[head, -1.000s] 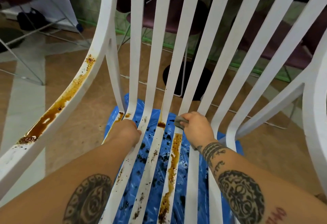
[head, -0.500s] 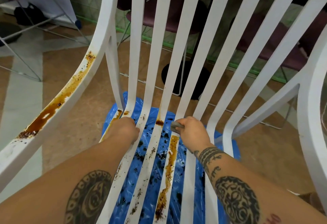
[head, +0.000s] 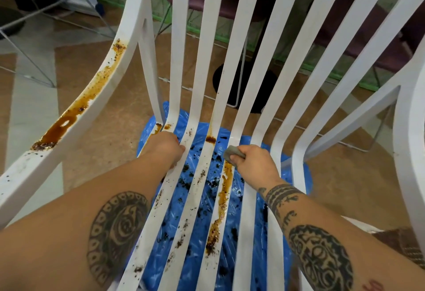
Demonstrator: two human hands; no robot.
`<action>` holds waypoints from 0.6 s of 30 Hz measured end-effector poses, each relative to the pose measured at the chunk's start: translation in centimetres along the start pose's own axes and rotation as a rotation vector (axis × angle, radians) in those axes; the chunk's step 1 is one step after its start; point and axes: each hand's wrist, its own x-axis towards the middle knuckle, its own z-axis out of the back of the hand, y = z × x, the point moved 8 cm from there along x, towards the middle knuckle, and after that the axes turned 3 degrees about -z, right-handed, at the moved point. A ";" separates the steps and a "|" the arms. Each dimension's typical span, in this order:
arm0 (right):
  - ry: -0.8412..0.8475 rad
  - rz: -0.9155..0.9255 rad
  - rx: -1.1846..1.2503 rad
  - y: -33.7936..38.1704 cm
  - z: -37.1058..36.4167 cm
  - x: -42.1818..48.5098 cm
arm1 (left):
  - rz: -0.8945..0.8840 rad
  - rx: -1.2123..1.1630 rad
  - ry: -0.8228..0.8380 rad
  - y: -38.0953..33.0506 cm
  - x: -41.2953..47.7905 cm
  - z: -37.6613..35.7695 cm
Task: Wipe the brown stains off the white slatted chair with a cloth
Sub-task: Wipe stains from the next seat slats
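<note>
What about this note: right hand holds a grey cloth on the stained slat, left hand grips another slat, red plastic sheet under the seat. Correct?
One slip: the head view shows the plastic sheet is blue, not red. The right hand does hold the grey cloth on the stained slat; the left hand grips another slat.

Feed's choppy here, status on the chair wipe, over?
Left hand grips a chair slat. Right hand holds grey cloth atop brown streak. Streak unwiped. No obstruction.

Gaps between the white slats [head: 200,65] are narrow, with a blue sheet [head: 195,228] beneath. Left hand [head: 164,148] grips one at the seat bend; right hand [head: 255,164], holding the cloth [head: 231,154], occupies another.
</note>
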 end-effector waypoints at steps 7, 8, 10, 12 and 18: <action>-0.042 -0.042 0.086 0.8 1.0 0.3 | 0.006 0.015 -0.006 -0.2 -0.7 0.4; -0.060 -0.039 0.059 1.0 0.6 0.0 | 0.004 0.005 -0.009 -0.2 -0.7 0.3; -0.066 -0.026 0.011 1.1 -0.2 -0.5 | 0.003 -0.013 -0.010 0.0 -0.6 0.2; -0.017 -0.020 -0.009 1.2 -0.3 -0.6 | 0.000 -0.018 -0.013 -0.1 -0.6 0.2; -0.009 -0.051 0.042 0.7 1.8 0.4 | -0.018 0.019 -0.007 -0.5 -0.5 0.0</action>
